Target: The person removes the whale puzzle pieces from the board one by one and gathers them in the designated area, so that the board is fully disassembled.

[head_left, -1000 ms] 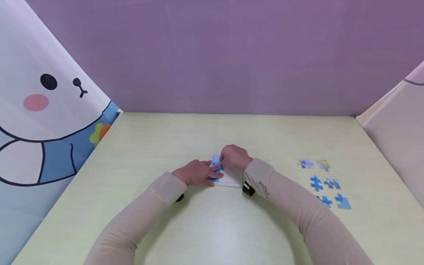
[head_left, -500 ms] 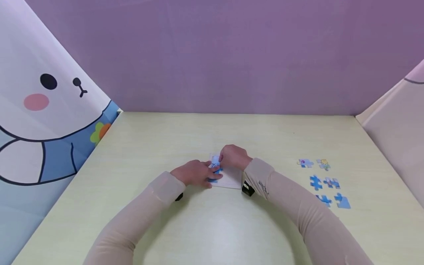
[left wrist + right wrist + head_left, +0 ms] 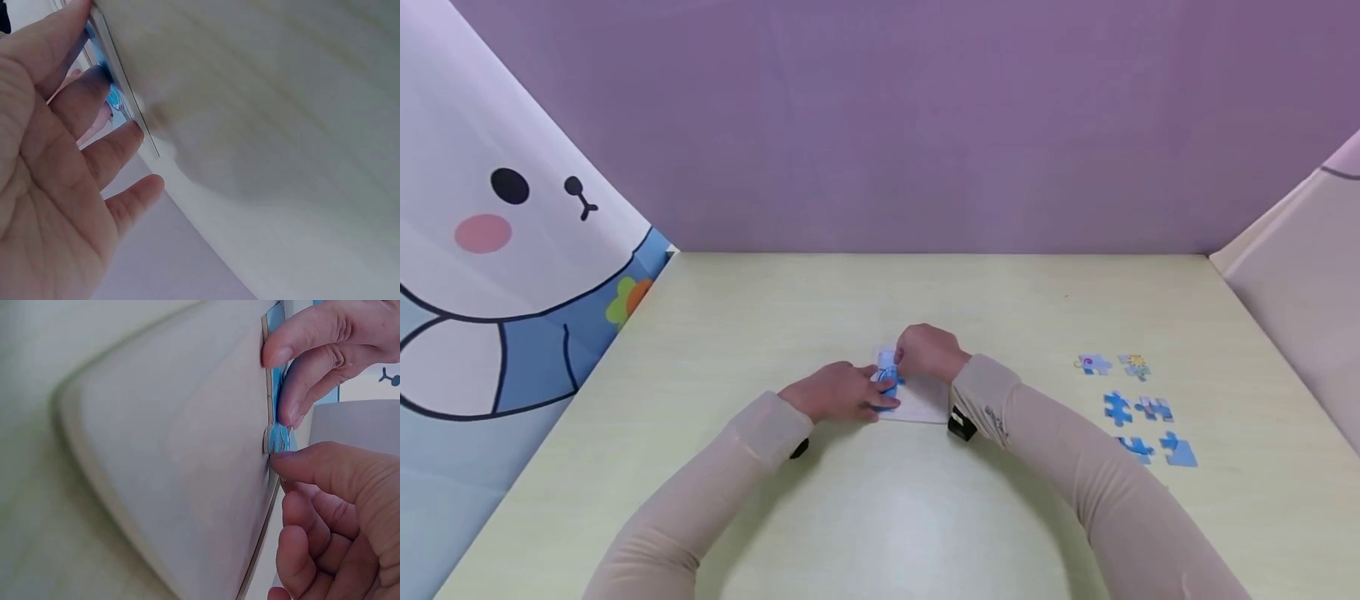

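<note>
A white puzzle board (image 3: 919,405) lies flat mid-table, with joined blue jigsaw pieces (image 3: 886,382) along its left side. My left hand (image 3: 838,392) reaches in from the left, fingers spread and their tips pressing on the pieces and at the board's edge. In the left wrist view that board edge (image 3: 134,103) runs beneath the fingertips. On the far part of the board, my right hand (image 3: 927,352) has its fingers curled. The right wrist view shows its thumb (image 3: 312,465) at the rim of a blue jigsaw piece (image 3: 275,439), pinching it; the index fingertip is mostly hidden.
Several loose jigsaw pieces lie on the table at the right, among them one with a sunflower (image 3: 1136,366), a blue one (image 3: 1117,409) and a light blue corner piece (image 3: 1180,451). The right forearm (image 3: 1075,467) passes close by them. A purple backdrop (image 3: 940,133) stands behind the table.
The left hand has slid slightly left. The right hand stays at nearly the same spot on the board. The loose pieces have not moved on the table.
</note>
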`<state>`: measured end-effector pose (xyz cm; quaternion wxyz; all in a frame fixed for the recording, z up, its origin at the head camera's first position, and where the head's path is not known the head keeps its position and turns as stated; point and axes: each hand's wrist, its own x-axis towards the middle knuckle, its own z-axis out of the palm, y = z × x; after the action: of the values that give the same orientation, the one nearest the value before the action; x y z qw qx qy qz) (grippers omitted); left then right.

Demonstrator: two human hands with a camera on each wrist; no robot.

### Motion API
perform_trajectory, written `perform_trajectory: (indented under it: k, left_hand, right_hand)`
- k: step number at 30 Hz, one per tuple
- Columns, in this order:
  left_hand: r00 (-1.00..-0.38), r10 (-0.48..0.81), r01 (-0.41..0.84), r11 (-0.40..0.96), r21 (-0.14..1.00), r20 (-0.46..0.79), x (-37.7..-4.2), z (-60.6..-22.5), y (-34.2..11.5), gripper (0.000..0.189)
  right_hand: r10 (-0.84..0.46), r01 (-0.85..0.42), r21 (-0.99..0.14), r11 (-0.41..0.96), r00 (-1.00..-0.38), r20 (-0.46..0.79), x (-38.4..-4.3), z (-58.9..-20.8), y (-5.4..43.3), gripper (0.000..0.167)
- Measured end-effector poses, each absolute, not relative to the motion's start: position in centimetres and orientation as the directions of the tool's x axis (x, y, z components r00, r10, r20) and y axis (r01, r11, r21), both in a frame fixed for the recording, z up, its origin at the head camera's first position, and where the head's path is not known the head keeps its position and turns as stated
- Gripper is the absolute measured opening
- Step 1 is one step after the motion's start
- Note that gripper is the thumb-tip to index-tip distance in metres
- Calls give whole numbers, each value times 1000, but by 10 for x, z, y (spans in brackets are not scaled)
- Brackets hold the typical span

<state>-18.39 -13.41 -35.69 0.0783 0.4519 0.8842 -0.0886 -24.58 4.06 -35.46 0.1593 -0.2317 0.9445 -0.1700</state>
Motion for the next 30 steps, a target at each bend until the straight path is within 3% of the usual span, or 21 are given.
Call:
perform_trajectory:
  k: [11, 22, 30]
  left_hand:
    - [-582, 773, 807, 587, -66, -253, -186, -356, -130, 38]
    - [-611, 726, 786, 604, -132, -316, -183, -352, -124, 41]
    - [-604, 750, 795, 591, -138, -271, -182, -356, -128, 39]
  right_hand:
    - [-488, -400, -368, 839, -852, -188, -248, -352, 46, 12]
    - [-559, -500, -333, 799, -822, -109, -243, -354, 65, 18]
    - [-569, -502, -369, 782, -817, -93, -241, -355, 84, 19]
